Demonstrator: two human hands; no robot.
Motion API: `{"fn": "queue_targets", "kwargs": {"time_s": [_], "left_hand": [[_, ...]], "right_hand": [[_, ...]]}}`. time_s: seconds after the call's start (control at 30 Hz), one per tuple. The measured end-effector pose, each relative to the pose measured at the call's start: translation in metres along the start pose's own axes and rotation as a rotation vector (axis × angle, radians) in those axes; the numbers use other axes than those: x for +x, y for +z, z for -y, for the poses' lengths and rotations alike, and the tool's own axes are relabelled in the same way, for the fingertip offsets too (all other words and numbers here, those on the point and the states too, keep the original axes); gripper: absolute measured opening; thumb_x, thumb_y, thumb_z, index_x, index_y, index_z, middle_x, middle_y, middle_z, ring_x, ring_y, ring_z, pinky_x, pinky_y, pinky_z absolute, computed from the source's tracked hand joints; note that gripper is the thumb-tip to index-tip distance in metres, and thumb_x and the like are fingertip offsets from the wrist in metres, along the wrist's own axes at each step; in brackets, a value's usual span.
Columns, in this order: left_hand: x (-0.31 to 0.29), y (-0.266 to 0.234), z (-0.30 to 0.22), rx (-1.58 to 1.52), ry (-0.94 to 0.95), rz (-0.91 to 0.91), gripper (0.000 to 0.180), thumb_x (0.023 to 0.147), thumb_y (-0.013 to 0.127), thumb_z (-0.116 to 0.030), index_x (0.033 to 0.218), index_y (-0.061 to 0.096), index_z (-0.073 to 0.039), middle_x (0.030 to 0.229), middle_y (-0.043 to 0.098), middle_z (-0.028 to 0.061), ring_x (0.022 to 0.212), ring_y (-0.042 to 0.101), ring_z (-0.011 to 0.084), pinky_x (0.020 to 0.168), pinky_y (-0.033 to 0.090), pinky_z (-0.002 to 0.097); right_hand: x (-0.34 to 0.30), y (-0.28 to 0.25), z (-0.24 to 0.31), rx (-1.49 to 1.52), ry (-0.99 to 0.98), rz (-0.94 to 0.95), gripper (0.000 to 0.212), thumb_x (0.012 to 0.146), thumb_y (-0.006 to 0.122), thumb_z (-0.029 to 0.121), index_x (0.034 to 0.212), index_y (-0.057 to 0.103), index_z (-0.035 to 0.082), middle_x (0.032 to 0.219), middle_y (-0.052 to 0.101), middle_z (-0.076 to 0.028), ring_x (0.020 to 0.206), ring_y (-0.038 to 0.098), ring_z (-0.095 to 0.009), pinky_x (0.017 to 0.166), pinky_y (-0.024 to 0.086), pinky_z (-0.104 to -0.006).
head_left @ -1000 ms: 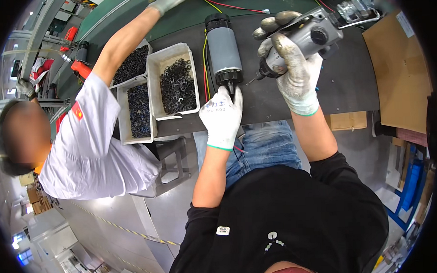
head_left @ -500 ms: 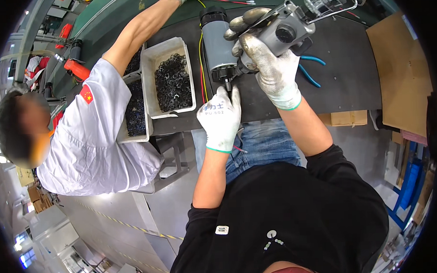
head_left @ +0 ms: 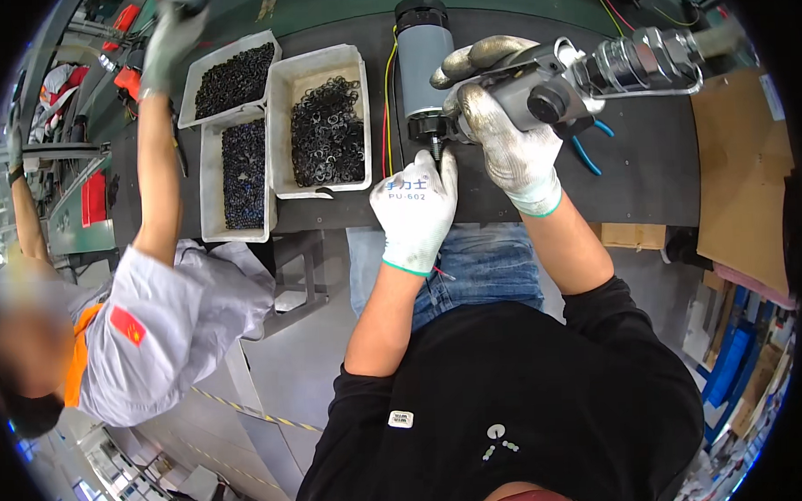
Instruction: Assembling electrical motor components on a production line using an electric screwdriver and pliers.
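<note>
"So, first item?"

"One grey cylinder with black end caps (head_left: 426,73), lying lengthwise on the dark flat bench (head_left: 646,176): far cap at the far edge, dark ribbed shaft (head_left: 435,148) pointing to the near edge."

"Grips?"

"Left hand (head_left: 417,201), white glove, green cuff: thumb and fingers pinching the shaft's end. Right hand (head_left: 514,145), white glove, grey-stained fingers: wrapped around a grey metal power tool (head_left: 524,96), its nose just beside the near cap; whether they touch, cannot tell."

"Remainder?"

"Three white plastic trays of small dark parts (head_left: 294,77), grouped on the bench's left half. Yellow and red wires (head_left: 387,114), between trays and cylinder. Two curved blue handles (head_left: 585,157), toward the right edge. One brown cardboard panel (head_left: 741,186), at the right edge."

"Others present?"

"One co-worker in a light grey shirt (head_left: 157,343), by the near left corner."
</note>
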State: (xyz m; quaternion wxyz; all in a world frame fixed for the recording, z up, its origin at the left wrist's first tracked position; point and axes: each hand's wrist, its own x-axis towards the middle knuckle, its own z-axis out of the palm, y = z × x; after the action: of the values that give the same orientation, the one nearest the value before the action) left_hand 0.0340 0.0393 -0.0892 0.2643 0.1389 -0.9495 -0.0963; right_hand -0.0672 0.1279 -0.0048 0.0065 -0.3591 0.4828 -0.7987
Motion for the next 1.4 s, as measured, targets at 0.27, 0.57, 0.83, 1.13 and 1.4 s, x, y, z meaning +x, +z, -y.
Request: {"fn": "queue_targets", "kwargs": {"time_s": [0.27,0.57,0.83,1.13,1.4], "left_hand": [[0.004,0.007,0.012,-0.02,-0.016,-0.004,0.034,0.098,0.066,-0.033,0.072,0.057,-0.013,0.054,0.058,0.0058,0.047,0.061,0.0265,0.049,0.049,0.039],[0.015,0.016,0.023,0.027,-0.052,0.049,0.035,0.098,0.066,-0.034,0.072,0.058,-0.012,0.057,0.061,0.0079,0.049,0.063,0.0271,0.05,0.049,0.0413],[0.019,-0.045,-0.01,-0.423,-0.068,0.228,0.026,0.096,0.07,-0.033,0.091,0.071,-0.007,0.077,0.07,0.0145,0.071,0.07,0.0303,0.064,0.054,0.0432],[0.091,0.014,0.01,-0.489,-0.022,-0.223,0.064,0.101,0.061,-0.043,0.146,0.047,0.0,0.143,0.051,0.0317,0.134,0.05,0.0448,0.11,0.042,0.0485],[0.082,0.021,0.009,-1.051,-0.214,-0.044,0.076,0.106,0.053,-0.045,0.157,0.03,0.005,0.158,0.036,0.0315,0.146,0.037,0.0491,0.121,0.031,0.0494]], "right_hand": [[0.009,0.011,-0.016,0.064,0.111,-0.007,0.031,0.093,0.064,-0.006,0.123,0.056,0.002,0.108,0.068,-0.017,0.088,0.07,-0.017,0.071,0.059,-0.0291],[0.038,0.012,0.005,0.108,0.026,-0.071,0.023,0.094,0.067,-0.004,0.114,0.06,0.001,0.102,0.072,-0.016,0.083,0.071,-0.019,0.064,0.055,-0.0284],[0.076,-0.139,0.002,-0.569,-0.12,-0.214,0.026,0.099,0.067,0.004,0.123,0.061,-0.004,0.105,0.072,-0.011,0.082,0.071,-0.016,0.071,0.053,-0.0219],[0.009,-0.08,-0.006,-1.264,-0.384,0.064,0.051,0.092,0.069,0.014,0.139,0.054,-0.001,0.145,0.052,-0.026,0.137,0.049,-0.041,0.116,0.038,-0.0484],[0.006,-0.065,-0.124,-1.482,-0.026,0.145,0.069,0.087,0.078,0.024,0.147,0.05,0.003,0.144,0.054,-0.024,0.136,0.053,-0.035,0.114,0.043,-0.0473]]}}
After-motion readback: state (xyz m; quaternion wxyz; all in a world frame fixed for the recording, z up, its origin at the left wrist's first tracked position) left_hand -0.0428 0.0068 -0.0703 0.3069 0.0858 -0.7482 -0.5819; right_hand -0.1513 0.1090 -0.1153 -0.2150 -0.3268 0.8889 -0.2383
